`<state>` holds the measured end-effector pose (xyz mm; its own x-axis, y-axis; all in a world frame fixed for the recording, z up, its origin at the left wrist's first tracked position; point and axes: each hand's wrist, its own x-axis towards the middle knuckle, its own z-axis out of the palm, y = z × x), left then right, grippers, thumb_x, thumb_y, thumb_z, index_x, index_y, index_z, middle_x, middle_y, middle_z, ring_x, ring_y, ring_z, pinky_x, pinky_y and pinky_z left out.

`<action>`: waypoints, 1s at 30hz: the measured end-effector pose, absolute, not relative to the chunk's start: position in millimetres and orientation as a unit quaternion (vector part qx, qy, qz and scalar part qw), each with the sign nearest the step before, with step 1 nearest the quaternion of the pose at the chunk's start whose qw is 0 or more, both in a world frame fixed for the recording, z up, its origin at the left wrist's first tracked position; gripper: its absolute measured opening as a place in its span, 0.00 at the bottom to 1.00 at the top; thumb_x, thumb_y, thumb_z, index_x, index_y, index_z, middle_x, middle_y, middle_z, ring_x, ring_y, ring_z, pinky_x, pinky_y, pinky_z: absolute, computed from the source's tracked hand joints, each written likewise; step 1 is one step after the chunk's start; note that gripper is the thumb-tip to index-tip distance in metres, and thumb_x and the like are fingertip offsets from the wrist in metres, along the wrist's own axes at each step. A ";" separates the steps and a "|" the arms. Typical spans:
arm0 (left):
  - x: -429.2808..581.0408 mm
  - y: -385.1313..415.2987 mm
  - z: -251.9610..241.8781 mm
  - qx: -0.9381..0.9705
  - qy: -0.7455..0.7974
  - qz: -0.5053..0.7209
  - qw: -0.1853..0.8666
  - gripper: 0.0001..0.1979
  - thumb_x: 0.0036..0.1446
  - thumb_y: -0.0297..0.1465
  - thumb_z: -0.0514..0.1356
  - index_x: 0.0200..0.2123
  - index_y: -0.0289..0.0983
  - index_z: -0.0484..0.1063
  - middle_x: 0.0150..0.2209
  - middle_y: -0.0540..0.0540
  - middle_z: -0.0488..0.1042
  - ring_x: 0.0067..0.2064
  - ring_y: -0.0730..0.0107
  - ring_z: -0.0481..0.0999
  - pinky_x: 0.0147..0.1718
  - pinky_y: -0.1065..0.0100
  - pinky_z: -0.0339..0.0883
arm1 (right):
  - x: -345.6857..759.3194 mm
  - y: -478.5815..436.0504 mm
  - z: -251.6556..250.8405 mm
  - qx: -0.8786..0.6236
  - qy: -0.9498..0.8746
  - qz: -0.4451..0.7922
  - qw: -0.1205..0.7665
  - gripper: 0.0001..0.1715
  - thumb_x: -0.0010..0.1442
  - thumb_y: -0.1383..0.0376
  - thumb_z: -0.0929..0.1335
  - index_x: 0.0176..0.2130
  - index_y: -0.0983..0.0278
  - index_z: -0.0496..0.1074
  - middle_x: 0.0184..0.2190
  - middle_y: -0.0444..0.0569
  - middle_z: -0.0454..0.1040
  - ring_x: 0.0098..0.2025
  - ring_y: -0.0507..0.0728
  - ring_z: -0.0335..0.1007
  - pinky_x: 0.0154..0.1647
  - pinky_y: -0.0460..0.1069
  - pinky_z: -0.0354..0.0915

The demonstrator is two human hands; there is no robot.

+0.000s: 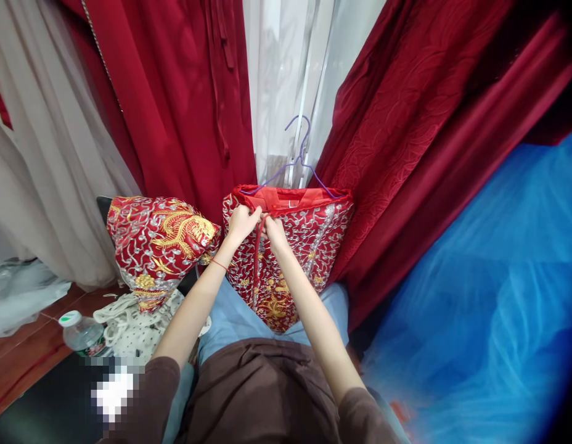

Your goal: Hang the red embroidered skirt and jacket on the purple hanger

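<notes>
A red garment embroidered in silver and gold (309, 246) lies on my lap, hung on a purple wire hanger (298, 160). My left hand (242, 223) and my right hand (273, 234) meet at its front opening near the collar. Both are closed in a pinch on a thin red cord or tie (259, 246) that runs down the front. A red string circles my left wrist.
A second red embroidered garment with a gold dragon (161, 240) drapes over a chair to the left. Red dresses (184, 92) and white dresses hang behind, and blue tulle (489, 296) fills the right. A plastic water bottle (82, 336) stands low left on a dark surface.
</notes>
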<state>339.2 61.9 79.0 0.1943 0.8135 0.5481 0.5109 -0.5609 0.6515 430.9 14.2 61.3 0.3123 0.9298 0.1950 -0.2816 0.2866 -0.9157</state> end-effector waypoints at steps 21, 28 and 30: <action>340.1 61.7 55.2 0.811 0.491 0.315 -0.042 0.16 0.65 0.36 0.53 0.47 0.32 0.74 0.41 0.31 0.80 0.44 0.50 0.81 0.39 0.63 0.66 | 425.7 8.2 73.2 -0.380 -0.361 0.463 0.715 0.18 0.57 0.64 0.72 0.21 0.65 0.65 0.12 0.31 0.47 0.15 0.43 0.38 0.15 0.41 0.39; 344.0 60.6 58.6 0.830 0.488 0.266 -0.054 0.19 0.69 0.31 0.46 0.44 0.33 0.77 0.41 0.32 0.80 0.43 0.55 0.81 0.39 0.65 0.66 | 431.1 10.6 77.8 -0.336 -0.359 0.534 0.687 0.24 0.61 0.65 0.69 0.20 0.62 0.56 0.13 0.30 0.43 0.14 0.43 0.34 0.14 0.41 0.38; 342.9 56.1 60.4 0.833 0.474 0.281 -0.041 0.19 0.69 0.35 0.48 0.47 0.34 0.77 0.41 0.33 0.81 0.44 0.54 0.81 0.39 0.65 0.66 | 433.7 10.5 81.6 -0.337 -0.377 0.493 0.708 0.25 0.58 0.66 0.72 0.19 0.62 0.56 0.13 0.31 0.47 0.15 0.43 0.37 0.15 0.41 0.39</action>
